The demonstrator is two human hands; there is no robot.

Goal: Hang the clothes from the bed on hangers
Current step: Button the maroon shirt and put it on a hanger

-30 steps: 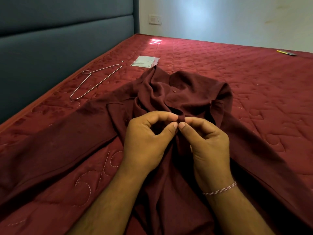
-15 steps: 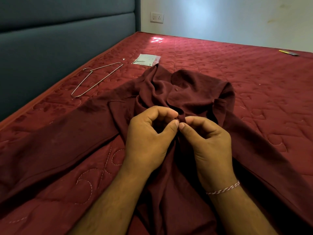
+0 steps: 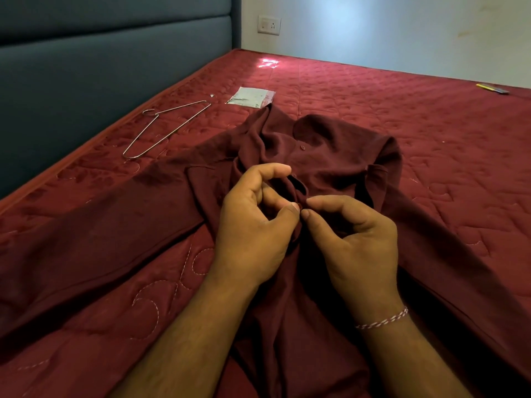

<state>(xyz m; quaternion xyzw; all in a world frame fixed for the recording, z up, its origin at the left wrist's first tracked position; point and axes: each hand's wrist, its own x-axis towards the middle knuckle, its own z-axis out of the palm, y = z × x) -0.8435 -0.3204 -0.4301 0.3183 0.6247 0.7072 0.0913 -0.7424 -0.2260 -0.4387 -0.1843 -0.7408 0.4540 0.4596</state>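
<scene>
- A padded blue-grey headboard (image 3: 86, 67) runs along the far left edge of the bed (image 3: 402, 124), which is covered in a quilted red spread.
- A bare wire hanger (image 3: 163, 129) lies flat on the spread at the far left, close to the headboard and well apart from both hands.
- Just right of the hanger, a small clear plastic packet (image 3: 250, 97) lies flat, touching or nearly touching the far tip of the shirt's collar.
- A dark maroon shirt (image 3: 330, 156) is spread front-up across the middle of the bed, one sleeve reaching to the near left, the other to the near right.
- The left hand (image 3: 253, 225) sits on the shirt's button placket, thumb and curled fingers pinching the cloth.
- The right hand (image 3: 359, 234), with a thread band at the wrist, meets it from the right, thumb and forefinger narrowed to a pinch on the same placket edge.
- A white wall socket (image 3: 269, 24) sits on the far wall.
- A small yellow and blue object (image 3: 492, 89) lies at the far right edge of the bed.
</scene>
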